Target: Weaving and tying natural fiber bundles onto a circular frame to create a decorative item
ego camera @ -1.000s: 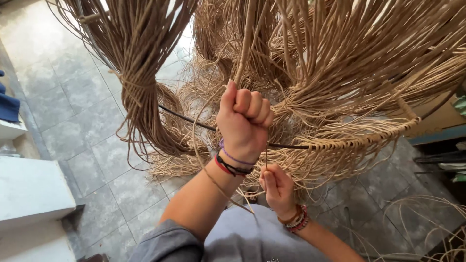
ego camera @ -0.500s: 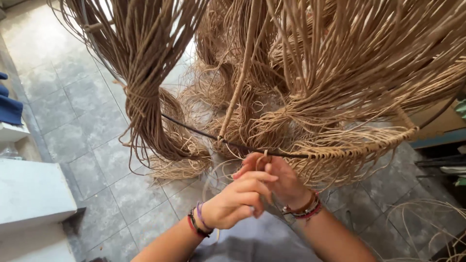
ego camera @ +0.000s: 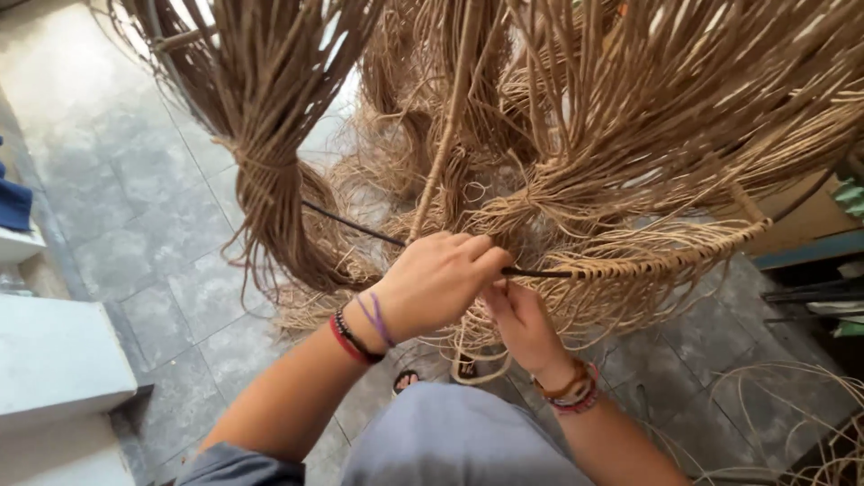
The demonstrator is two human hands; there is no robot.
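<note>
Bundles of tan rattan strands (ego camera: 270, 180) hang around a thin dark metal rod (ego camera: 360, 227) that runs across the middle. My left hand (ego camera: 441, 279), with red, black and purple bands at the wrist, is closed around one long strand (ego camera: 450, 117) at the rod. Just below and right of it, my right hand (ego camera: 517, 319) pinches strands at the rod, where a woven section (ego camera: 666, 256) begins. Its fingertips are hidden behind my left hand.
Grey stone tiles (ego camera: 135, 198) lie below. A white ledge (ego camera: 54, 360) stands at the left with a blue cloth (ego camera: 13, 202) above it. Loose rattan loops (ego camera: 783, 405) lie on the floor at the right, near dark shelving (ego camera: 810, 288).
My left hand has come down from a raised fist high on the strand to the rod, pulling the strand taut. My right hand has stayed by the rod.
</note>
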